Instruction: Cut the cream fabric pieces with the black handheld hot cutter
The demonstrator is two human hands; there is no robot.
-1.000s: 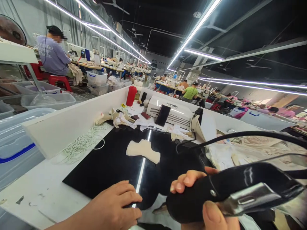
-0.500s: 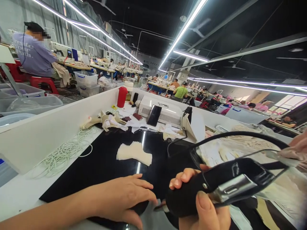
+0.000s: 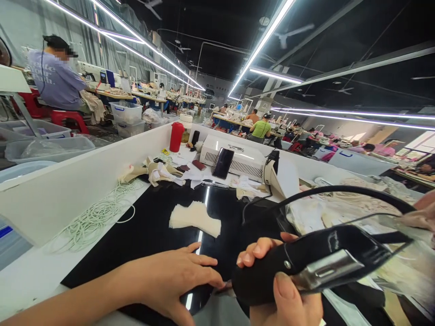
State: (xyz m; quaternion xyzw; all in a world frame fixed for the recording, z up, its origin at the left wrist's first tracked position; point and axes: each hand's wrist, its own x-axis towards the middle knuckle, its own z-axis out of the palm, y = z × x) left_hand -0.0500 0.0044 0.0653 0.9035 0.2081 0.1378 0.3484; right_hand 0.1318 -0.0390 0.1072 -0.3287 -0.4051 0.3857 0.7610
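Observation:
My left hand (image 3: 180, 276) lies palm down over the shiny black work surface (image 3: 142, 231), its fingers stretched and apart. The index fingertip meets or nearly meets a small dark tip at the near end of a black rounded tool (image 3: 258, 276). My right hand (image 3: 292, 294) is wrapped round this tool, thumb on the near side and fingertips over the far side. The tool has a rivet, a shiny slotted metal piece and a thick black loop; its kind is unclear. Beyond my left hand sits a stack of cream fabric pieces (image 3: 195, 218).
Green cord (image 3: 102, 217) lies tangled along the left white wall (image 3: 84, 181). At the back stand a red bottle (image 3: 176, 136), a phone (image 3: 223, 163) and a white vented machine (image 3: 244, 158). A blurred hand-like shape (image 3: 421, 210) shows at the right edge. Several people work farther off.
The view has shifted a little, so the background sits farther right. My left index fingertip is closer to the tool's tip. My right hand keeps its hold on the black tool.

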